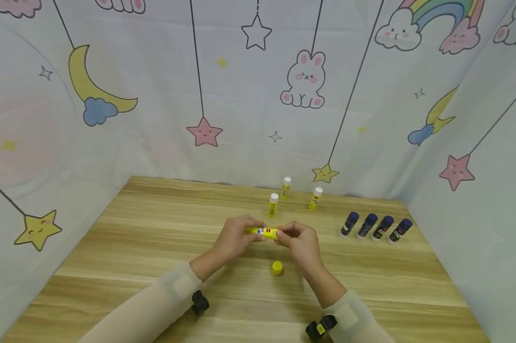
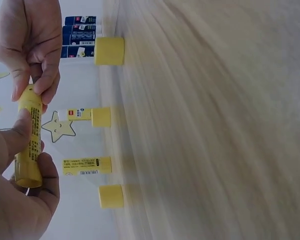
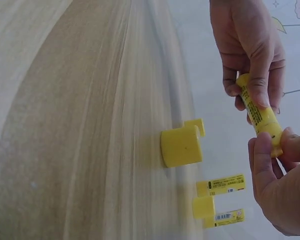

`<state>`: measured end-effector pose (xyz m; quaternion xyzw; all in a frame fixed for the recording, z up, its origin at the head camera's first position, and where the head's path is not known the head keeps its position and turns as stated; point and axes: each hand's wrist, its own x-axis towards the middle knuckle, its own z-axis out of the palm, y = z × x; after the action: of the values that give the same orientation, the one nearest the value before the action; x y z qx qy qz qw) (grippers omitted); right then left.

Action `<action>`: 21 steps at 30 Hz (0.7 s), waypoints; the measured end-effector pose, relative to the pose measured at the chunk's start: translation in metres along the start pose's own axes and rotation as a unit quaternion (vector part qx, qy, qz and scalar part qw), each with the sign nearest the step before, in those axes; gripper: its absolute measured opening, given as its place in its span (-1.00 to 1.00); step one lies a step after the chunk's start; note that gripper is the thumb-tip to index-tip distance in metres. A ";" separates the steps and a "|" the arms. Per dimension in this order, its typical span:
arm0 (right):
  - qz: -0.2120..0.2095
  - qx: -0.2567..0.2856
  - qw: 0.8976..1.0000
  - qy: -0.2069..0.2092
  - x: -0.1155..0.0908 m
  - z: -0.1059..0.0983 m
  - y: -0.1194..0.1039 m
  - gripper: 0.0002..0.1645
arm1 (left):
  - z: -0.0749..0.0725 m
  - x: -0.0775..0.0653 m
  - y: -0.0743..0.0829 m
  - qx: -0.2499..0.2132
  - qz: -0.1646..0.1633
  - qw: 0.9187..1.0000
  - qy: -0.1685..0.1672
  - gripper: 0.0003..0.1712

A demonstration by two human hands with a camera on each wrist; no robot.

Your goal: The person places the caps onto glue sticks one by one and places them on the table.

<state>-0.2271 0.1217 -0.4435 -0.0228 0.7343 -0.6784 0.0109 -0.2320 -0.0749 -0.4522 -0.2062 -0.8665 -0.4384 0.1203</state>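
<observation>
A yellow glue stick (image 1: 264, 232) is held nearly level above the table between both hands. My left hand (image 1: 237, 234) grips its left part, thumb along the side. At the right end, my right hand (image 1: 301, 243) pinches it between thumb and fingertips. In the left wrist view, the end of the glue stick (image 2: 29, 172) nearest my left palm looks hollow and see-through. Below the hands a loose yellow cap (image 1: 277, 267) stands on the table. More yellow caps show in the left wrist view, one at the bottom (image 2: 111, 196) and one in the middle (image 2: 101, 117).
Beyond the hands, yellow glue sticks with white tops stand upright: one in front (image 1: 273, 206), one behind (image 1: 285, 187), one to the right (image 1: 315, 198). Several dark blue glue sticks (image 1: 371, 226) stand in a row at the right. A printed curtain (image 1: 240, 95) borders the wooden table (image 1: 155, 247).
</observation>
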 end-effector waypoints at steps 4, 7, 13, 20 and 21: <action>0.003 0.013 1.000 -0.015 0.001 -0.001 0.000 -0.87 | -0.002 0.003 -0.002 0.002 -0.006 1.000 -0.007 -0.70; 0.006 0.023 0.999 -0.027 0.002 -0.003 0.000 -0.83 | -0.003 0.005 -0.002 0.008 -0.008 1.000 -0.013 -0.69; 0.019 0.026 0.999 -0.035 0.003 -0.007 0.000 -0.79 | -0.002 0.007 -0.003 0.016 -0.017 0.999 -0.021 -0.67; 0.024 0.020 0.999 -0.025 0.005 -0.013 0.000 -0.79 | 0.000 0.008 -0.005 0.012 -0.020 1.000 -0.021 -0.64; 0.025 0.018 0.999 -0.023 0.005 -0.015 0.000 -0.79 | 0.000 0.007 -0.006 0.010 -0.024 0.999 -0.019 -0.64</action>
<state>-0.2331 0.1362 -0.4422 -0.0197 0.7217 -0.6904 0.0455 -0.2412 -0.0764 -0.4533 -0.1927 -0.8778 -0.4282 0.0950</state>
